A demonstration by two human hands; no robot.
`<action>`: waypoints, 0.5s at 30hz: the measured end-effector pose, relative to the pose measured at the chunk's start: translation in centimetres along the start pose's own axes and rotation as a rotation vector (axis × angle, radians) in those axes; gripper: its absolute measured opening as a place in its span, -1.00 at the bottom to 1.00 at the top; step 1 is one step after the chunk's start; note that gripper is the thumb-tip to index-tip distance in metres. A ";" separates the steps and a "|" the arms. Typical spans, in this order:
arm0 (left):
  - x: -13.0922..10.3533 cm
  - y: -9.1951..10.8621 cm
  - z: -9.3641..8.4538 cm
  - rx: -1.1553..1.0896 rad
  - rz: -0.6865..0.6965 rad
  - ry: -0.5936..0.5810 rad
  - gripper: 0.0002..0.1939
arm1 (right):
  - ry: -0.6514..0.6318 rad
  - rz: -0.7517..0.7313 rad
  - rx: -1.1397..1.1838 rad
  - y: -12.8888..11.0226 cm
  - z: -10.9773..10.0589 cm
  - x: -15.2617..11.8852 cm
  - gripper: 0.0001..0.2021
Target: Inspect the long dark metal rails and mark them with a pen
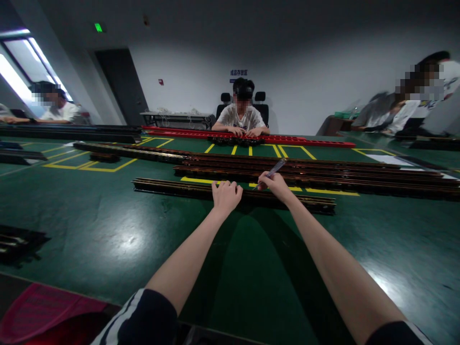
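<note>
A long dark rail point(172, 187) with thin brassy edges lies crosswise on the green table in front of me. My left hand point(226, 194) is on its middle, fingers bent over the far edge and closed on it. Just to the right, my right hand point(273, 184) pinches a slim pen-like tool point(276, 166) with a clear, greyish body. The tool slants, its thin tip pointing down and left towards the rail. Whether the tip touches the rail I cannot tell. Beyond both hands lies a bundle of similar dark rails point(323, 173).
Yellow tape lines point(332, 191) mark the green table point(89, 230). Red rails point(316, 141) lie before a person point(240, 117) sitting opposite, both hands on dark parts. More dark pieces point(19, 242) are at the left edge. A pink basket point(46, 311) stands below the table at lower left.
</note>
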State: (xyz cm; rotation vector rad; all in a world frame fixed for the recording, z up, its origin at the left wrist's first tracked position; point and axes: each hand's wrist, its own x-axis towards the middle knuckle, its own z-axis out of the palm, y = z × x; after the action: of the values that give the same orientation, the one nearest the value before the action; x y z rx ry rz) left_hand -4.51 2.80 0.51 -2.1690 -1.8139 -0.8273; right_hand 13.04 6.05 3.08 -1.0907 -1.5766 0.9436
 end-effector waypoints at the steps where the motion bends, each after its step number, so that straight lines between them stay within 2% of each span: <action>1: 0.0 -0.1 0.0 -0.004 -0.002 -0.003 -0.59 | 0.007 0.000 -0.003 0.1 -0.1 0.0 -0.85; 8: 0.0 -0.3 0.3 -0.006 0.008 0.004 -0.57 | 0.008 -0.002 -0.013 0.6 -0.5 0.1 -0.87; 15: -0.1 -0.4 0.2 0.025 0.026 0.017 -0.57 | 0.067 0.026 -0.009 0.9 -0.7 0.3 -0.87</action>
State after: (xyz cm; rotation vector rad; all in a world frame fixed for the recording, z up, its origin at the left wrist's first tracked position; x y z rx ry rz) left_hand -4.80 2.87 0.18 -2.1592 -1.7752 -0.8108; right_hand 13.83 6.65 2.50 -1.1405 -1.5167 0.9089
